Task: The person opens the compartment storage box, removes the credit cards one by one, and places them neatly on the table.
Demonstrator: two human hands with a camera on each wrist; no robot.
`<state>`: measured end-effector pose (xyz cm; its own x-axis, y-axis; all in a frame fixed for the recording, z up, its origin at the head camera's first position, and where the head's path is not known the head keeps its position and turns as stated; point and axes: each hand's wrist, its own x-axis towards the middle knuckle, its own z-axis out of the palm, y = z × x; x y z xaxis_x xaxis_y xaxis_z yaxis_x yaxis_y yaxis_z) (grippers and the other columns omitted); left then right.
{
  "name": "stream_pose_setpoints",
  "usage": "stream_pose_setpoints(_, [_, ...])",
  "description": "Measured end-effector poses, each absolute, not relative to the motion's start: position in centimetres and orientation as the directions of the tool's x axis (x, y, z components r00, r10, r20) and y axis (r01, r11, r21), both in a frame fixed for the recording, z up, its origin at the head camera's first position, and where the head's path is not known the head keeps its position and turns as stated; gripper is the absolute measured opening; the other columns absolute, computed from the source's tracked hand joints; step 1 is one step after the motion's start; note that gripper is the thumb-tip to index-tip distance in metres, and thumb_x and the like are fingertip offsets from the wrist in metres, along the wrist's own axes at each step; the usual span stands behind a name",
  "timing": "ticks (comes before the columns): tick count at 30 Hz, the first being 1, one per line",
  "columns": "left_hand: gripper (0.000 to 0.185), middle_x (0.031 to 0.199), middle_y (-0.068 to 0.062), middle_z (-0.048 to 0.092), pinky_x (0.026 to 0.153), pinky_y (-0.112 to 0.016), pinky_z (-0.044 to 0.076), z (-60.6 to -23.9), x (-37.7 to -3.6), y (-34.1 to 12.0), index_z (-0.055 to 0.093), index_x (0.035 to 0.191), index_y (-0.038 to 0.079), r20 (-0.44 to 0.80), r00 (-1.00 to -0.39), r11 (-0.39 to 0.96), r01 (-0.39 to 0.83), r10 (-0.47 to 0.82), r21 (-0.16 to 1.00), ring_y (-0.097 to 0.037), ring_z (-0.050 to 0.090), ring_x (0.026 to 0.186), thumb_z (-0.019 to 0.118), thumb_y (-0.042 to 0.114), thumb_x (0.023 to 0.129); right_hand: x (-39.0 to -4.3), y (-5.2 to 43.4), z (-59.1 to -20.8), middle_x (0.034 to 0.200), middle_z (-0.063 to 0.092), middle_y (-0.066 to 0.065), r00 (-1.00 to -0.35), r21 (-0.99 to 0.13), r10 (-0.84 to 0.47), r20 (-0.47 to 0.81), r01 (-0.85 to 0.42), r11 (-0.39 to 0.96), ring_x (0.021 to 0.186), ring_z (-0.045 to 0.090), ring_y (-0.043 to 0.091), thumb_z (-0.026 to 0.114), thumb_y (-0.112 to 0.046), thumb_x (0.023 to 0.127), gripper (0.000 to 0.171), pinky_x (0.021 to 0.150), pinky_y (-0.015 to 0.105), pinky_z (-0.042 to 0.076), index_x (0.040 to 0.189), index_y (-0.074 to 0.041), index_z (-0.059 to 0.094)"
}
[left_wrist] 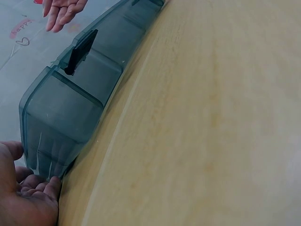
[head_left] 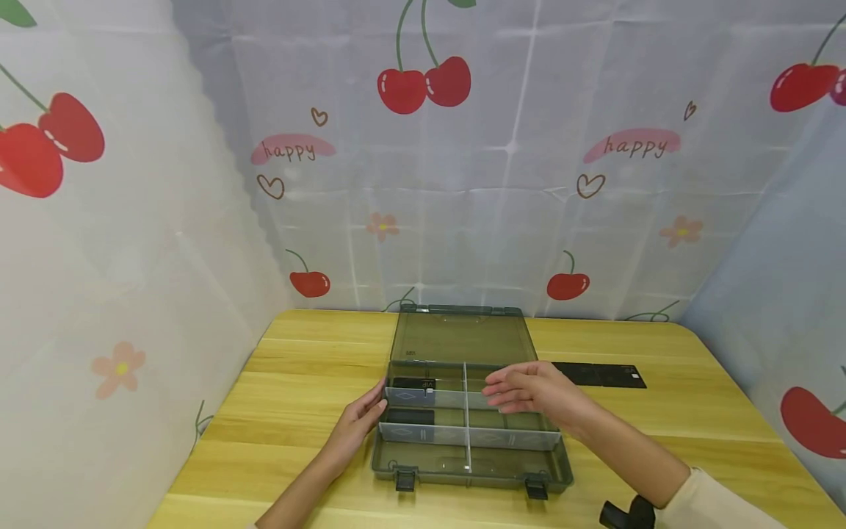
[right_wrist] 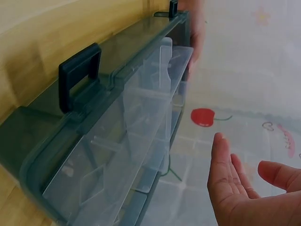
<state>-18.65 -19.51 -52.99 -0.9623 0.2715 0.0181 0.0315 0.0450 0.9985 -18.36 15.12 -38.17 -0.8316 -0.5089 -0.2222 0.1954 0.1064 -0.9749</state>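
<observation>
A dark translucent plastic storage box (head_left: 423, 479) lies with its lid (head_left: 463, 334) swung back. Clear dividers (head_left: 423, 433) part it into several compartments. A black card marked VIP (head_left: 413, 383) sits in the back left compartment, and another black card (head_left: 410, 416) in the middle left one. My left hand (head_left: 358, 426) holds the box's left side, the thumb at the rim and curled fingers at the outer wall in the left wrist view. Above the right compartments hovers my right hand (head_left: 529, 389), fingers extended and nothing visible in it; it hides part of those compartments.
To the right of the box, black cards (head_left: 617, 375) lie in a row on the wooden table (head_left: 317, 367). Two black latches (head_left: 405, 481) stick out from the box's front. Cherry-printed cloth (head_left: 463, 184) hangs around the table. A black object (head_left: 628, 514) is by the right sleeve.
</observation>
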Motion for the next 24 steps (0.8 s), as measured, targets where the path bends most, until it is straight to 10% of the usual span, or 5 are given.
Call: stream_pose_setpoints(24, [0.056, 0.154, -0.003, 0.022, 0.108, -0.044, 0.028, -53.1, -18.8, -19.7, 0.03, 0.149, 0.018, 0.022, -0.962, 0.032, 0.032, 0.274, 0.999, -0.022, 0.025, 0.138, 0.049, 0.033, 0.099, -19.8, 10.4, -39.7, 0.123, 0.055, 0.031, -0.715, -0.917, -0.605, -0.35, 0.394, 0.065, 0.112, 0.057, 0.038, 0.046, -0.021, 0.1, 0.042, 0.097, 0.044, 0.045, 0.126, 0.012, 0.05])
